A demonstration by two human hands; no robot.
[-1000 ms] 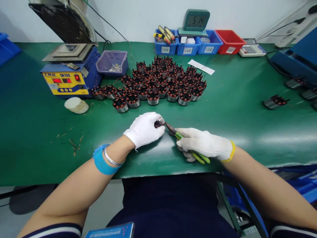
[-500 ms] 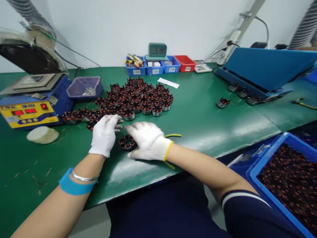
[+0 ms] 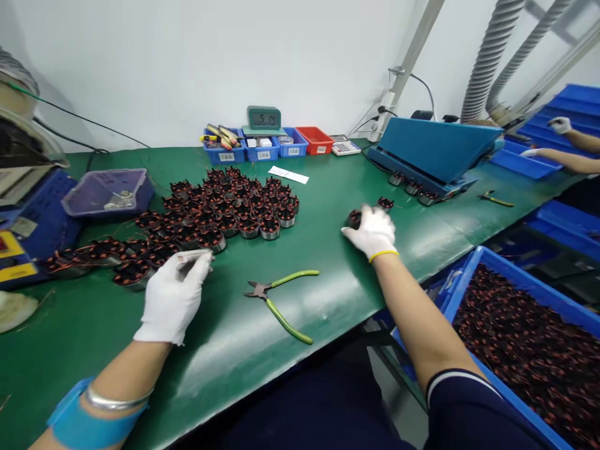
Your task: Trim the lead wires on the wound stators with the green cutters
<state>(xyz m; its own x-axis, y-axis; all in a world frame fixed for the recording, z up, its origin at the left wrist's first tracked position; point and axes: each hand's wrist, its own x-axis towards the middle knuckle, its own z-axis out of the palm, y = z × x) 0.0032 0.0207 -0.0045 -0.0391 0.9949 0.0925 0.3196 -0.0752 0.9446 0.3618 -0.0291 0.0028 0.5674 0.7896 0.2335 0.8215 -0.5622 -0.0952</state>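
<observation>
My right hand, in a white glove, is closed round a motor stator with dark coils and sets it at the table surface. Just beyond it, another stator is partly hidden by the hand. My left hand, also gloved, has thumb and fingers pinched together; what they hold, if anything, does not show. It hovers beside the near edge of a large group of copper-wound stators. Between my hands, green-handled cutting pliers lie with their handles spread.
A blue crate full of stators stands at lower right. Several stators line a tilted blue machine. Small bins, a clock and a purple tray sit along the back. A co-worker's gloved hands are at far right.
My right hand has carried the stator from the front of the table to the right, uncovering the pliers. The view has turned right. My left hand stays near the stator group.
</observation>
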